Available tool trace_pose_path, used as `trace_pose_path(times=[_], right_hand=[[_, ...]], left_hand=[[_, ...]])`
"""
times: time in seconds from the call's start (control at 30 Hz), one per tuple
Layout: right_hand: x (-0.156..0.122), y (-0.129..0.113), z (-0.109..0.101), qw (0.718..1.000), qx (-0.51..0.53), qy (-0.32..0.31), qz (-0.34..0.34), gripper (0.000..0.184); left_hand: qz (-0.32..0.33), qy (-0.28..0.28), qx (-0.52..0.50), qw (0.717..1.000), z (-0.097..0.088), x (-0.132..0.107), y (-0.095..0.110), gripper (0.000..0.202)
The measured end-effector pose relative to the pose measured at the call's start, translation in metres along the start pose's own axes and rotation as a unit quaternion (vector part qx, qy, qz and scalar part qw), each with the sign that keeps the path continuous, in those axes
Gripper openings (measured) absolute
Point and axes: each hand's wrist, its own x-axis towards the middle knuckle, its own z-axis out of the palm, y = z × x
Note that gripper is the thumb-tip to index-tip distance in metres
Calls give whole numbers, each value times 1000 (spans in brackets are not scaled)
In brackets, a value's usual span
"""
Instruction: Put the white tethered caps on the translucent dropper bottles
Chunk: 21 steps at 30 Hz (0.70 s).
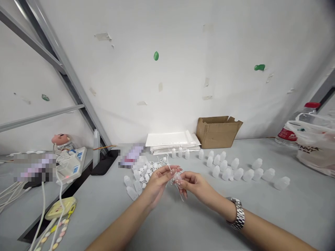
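Grey table: small white bottles, cardboard box, white sheet stack, plastic bag.

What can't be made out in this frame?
Head view, pixelated patch by the white sheets: contents blurred out.
Cardboard box: its own walls hide the inside.
Plastic bag: cut off by the right edge, covering part of the water bottle.
Small bottle between left hand and right hand: too small to tell each hand's grip.
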Motion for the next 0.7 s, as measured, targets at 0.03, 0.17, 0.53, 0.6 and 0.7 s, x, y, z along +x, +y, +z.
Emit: trace_pose_path(times=[0.03,0.17,0.53,0.6,0.7], right_hand=[[0,0,1,1000,7,-3,1,37],[0,-1,2,1000,12,-19,4,39],[-3,6,3,981,-168,85,-36,33],[-5,10,3,960,-245,109,-74,25],[-6,15,2,918,-339,135,-156,20]], left_hand=[[-6,-3,-6,1000,0,0,1,20],[-26,-31,-17,999,-2,0,2,19],[-18,-34,24,999,-1,1,-3,26],[-16,-22,30,999,0,1,-5,26],[-21,-2,23,1000,0,0,-5,22]])
